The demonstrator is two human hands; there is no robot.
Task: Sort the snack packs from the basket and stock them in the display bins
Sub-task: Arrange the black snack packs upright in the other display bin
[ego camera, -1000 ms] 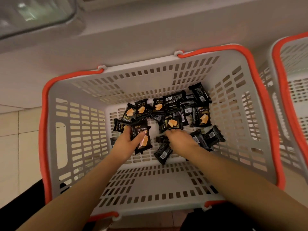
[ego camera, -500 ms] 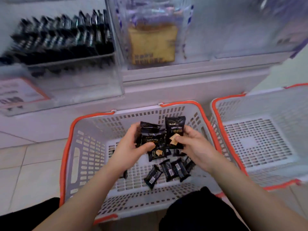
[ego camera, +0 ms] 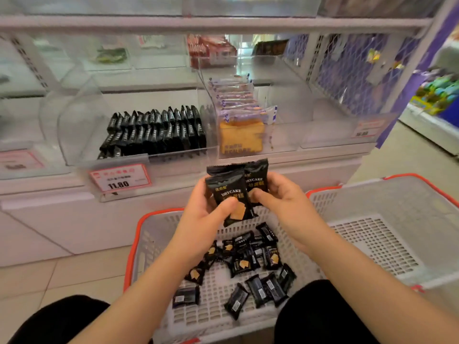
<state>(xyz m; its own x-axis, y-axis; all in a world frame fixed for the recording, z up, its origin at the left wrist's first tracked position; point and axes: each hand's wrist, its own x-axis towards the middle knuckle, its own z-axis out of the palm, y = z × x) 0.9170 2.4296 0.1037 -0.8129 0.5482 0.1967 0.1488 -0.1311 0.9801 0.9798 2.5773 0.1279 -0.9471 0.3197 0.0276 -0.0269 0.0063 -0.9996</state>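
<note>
Above the orange-rimmed basket [ego camera: 139,244], both hands hold a small stack of black DRYCAKE packs [ego camera: 236,192] upright, lined up face-forward. Left hand [ego camera: 201,214] grip: thumb pressed across the front pack, fingers behind it. Right hand [ego camera: 280,197] grip: narrow pinch, thumb on the rear pack's lower edge, fingers curled round its side. Step in hand looks like squaring the stack before it goes into the clear display bin [ego camera: 149,135] up and to the left, where matching black packs already stand in tight rows. To do it well: keep edges flush, labels one way, hold firm but don't crush the crimped ends, then slot the stack upright into the gap at the row's front, no tipping the neighbours. Packs are glossy, slick foil pillows with serrated top seals, orange cracker print, likely slippery against each other. More loose packs [ego camera: 248,264] lie scattered on the basket's slotted floor, some barcode-up. Basket is rigid perforated grey plastic; a second basket [ego camera: 372,232] just beside it on the right. Bin walls are transparent acrylic, a price tag [ego camera: 120,178] clipped at front. Neighbouring bin holds bread slices in clear wrappers [ego camera: 241,125].
</note>
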